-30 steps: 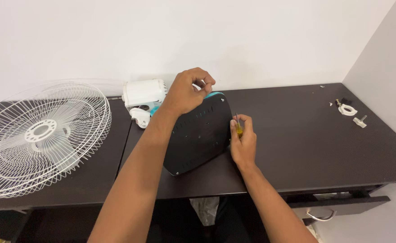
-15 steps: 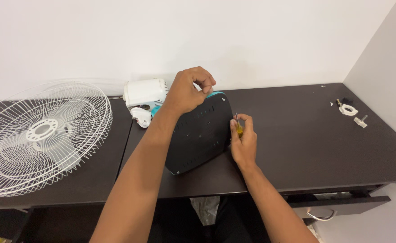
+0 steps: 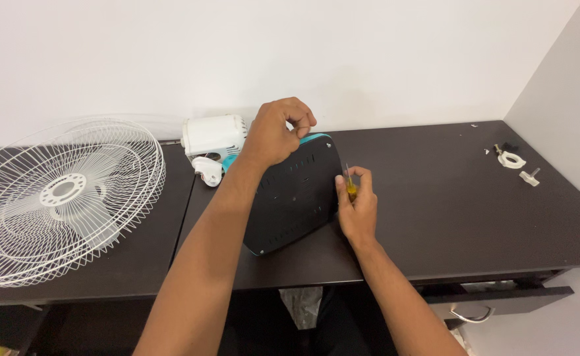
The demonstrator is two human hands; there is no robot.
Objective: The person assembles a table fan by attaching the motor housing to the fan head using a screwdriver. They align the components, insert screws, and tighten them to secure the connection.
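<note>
left hand (image 3: 273, 135): we curl it closed over the top edge of the black fan base (image 3: 294, 194)
right hand (image 3: 357, 207): we pinch a yellow-handled screwdriver (image 3: 350, 186), fingers closed
screwdriver: roughly upright, tip up, at the base's right edge
fan base: underside up on the dark desk (image 3: 448, 211), long axis tilted up-right

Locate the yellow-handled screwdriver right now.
Head view, centre-right: the yellow-handled screwdriver is pinched in the right hand, at the black fan base's right edge.
</note>
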